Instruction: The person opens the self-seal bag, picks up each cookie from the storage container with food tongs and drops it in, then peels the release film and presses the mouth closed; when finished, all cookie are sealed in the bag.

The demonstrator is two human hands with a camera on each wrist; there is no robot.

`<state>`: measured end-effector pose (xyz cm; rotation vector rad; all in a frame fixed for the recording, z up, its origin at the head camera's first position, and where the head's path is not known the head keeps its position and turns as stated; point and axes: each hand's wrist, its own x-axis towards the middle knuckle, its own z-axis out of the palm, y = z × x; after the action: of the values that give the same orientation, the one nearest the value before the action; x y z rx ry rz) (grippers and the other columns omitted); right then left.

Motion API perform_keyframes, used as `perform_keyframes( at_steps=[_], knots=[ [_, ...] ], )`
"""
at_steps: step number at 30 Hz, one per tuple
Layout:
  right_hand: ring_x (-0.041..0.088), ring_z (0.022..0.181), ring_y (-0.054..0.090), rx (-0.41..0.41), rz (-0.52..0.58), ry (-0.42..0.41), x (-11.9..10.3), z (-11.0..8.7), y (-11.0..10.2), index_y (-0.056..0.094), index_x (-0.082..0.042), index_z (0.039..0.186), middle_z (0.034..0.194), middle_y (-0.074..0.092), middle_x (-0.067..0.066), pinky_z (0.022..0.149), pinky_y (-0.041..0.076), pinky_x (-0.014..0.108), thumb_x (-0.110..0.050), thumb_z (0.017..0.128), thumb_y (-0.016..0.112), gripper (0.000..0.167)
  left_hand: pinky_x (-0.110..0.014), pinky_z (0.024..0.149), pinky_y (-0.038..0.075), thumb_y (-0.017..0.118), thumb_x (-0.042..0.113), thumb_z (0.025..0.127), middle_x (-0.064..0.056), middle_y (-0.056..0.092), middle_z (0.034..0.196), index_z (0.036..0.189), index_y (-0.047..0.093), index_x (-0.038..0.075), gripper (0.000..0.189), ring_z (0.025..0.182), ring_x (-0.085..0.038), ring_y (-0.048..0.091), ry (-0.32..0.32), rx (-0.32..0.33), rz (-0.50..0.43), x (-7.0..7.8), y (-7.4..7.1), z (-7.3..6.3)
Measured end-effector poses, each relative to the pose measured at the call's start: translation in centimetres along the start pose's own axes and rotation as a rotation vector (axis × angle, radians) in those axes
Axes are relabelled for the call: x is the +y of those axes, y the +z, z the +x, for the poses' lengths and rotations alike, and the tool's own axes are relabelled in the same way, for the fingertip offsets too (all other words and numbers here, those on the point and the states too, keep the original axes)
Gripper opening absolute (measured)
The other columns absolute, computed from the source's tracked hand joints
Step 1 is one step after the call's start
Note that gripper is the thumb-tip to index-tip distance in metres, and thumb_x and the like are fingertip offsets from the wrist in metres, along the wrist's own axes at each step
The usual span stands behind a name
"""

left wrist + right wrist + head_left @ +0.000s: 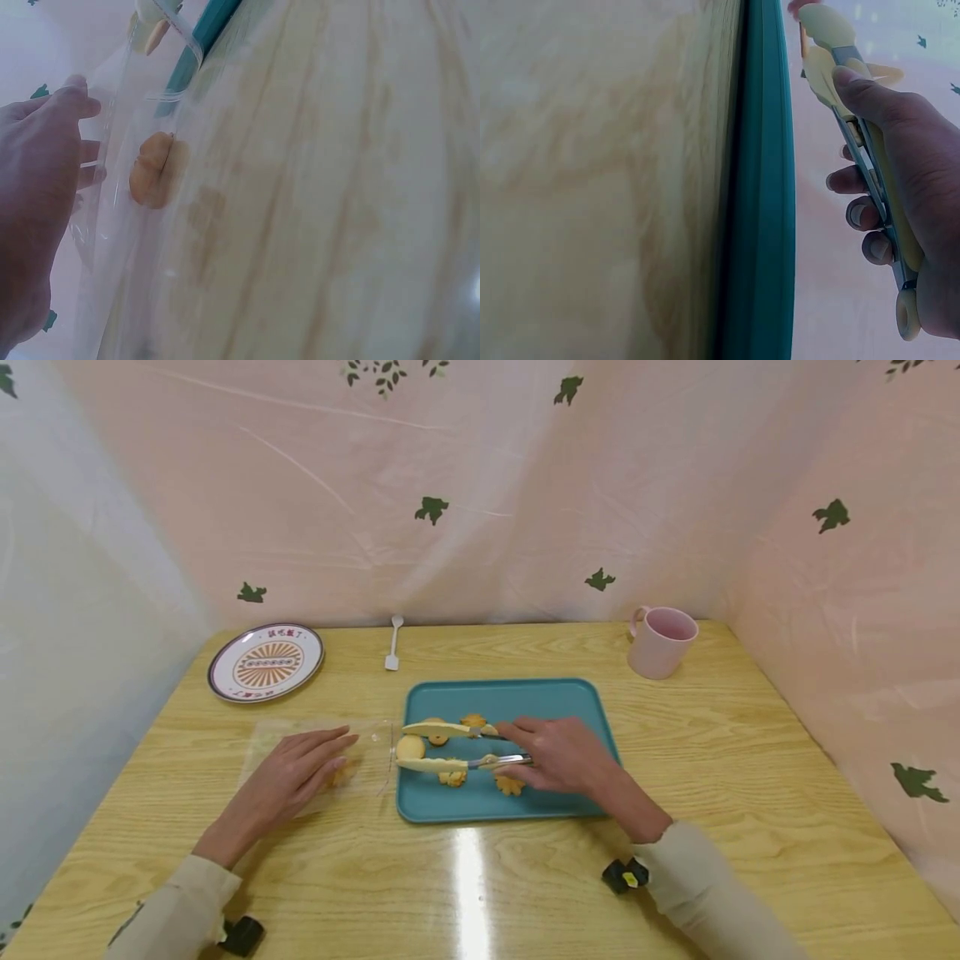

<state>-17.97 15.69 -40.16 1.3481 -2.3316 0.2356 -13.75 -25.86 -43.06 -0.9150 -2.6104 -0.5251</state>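
Right hand (558,758) grips the tongs (450,747), fingers curled round the steel arms; their pale yellow tips sit apart over the teal tray (517,697), a round biscuit (410,747) between them among flower-shaped ones. Left hand (300,768) lies flat, fingers straight, pressing a clear plastic bag (360,739) with one biscuit inside, just left of the tray. All on a glossy pale wooden table (720,760): patterned plate (266,662), white spoon (393,643), pink mug (660,642) farther back, pink leaf-print sheeting behind.
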Motion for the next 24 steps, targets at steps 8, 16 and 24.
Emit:
perform_keyframes(
  at_steps=[8, 16, 24],
  knots=[
    [0.010, 0.051, 0.053, -0.019, 0.007, -0.007, -0.7, 1.2, 0.8, 0.070, -0.009, 0.120, 0.089, 0.067, 0.000, 0.040, 0.041, 0.027, -0.048, 0.088, 0.079, 0.051, -0.059, 0.103, 0.044, 0.067, 0.011, 0.101, -0.016, 0.062, 0.141, 0.140, 0.064, 0.006, 0.039, 0.124, -0.038, 0.060, 0.012, 0.012, -0.002, 0.0, 0.0, 0.0],
    [0.008, 0.048, 0.047, -0.008, 0.044, -0.024, -1.3, 2.1, 1.3, 0.068, -0.010, 0.118, 0.087, 0.064, -0.001, 0.040, 0.038, 0.027, -0.048, 0.089, 0.079, 0.049, -0.060, 0.103, 0.043, 0.066, 0.010, 0.101, -0.016, 0.062, 0.141, 0.140, 0.064, 0.007, 0.039, 0.124, -0.038, 0.059, 0.014, 0.019, -0.010, 0.0, 0.1, 0.0],
    [0.010, 0.051, 0.050, -0.074, 0.049, -0.006, -1.5, 2.8, 1.7, 0.069, -0.011, 0.125, 0.097, 0.067, 0.000, 0.043, 0.043, 0.028, -0.049, 0.092, 0.077, 0.051, -0.061, 0.103, 0.043, 0.067, 0.009, 0.101, -0.016, 0.061, 0.141, 0.141, 0.063, 0.007, 0.041, 0.125, -0.039, 0.059, 0.000, 0.010, -0.013, 0.0, -0.1, 0.1]
  ],
)
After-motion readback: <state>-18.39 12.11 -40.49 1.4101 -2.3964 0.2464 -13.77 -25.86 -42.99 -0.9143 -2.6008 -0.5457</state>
